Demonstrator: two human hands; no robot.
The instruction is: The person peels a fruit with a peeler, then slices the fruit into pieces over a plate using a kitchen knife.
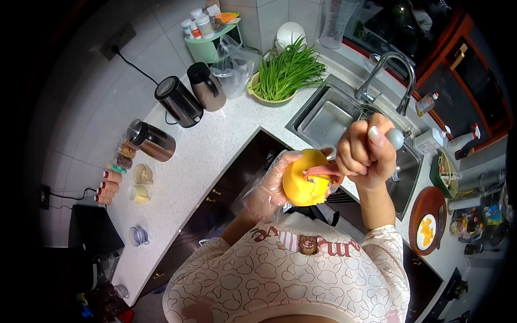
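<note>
My left hand (271,183), in a clear plastic glove, is closed around a large peeled yellow mango (299,180) in front of my chest. Its surface is bright and wet-looking, with a ragged lower right edge. My right hand (366,153) is bare and makes a fist around the handle of a peeler (325,170). The peeler's pink head and metal blade lie against the right side of the mango. A grey handle end sticks out past my thumb. My fingers hide most of the handle.
Behind my hands is a steel sink (329,116) with a curved faucet (396,56). A bowl of green chives (285,72) stands to its left, near kettles (179,102). At right, a round cutting board (425,199) bears a knife and a plate (427,245) of yellow fruit pieces.
</note>
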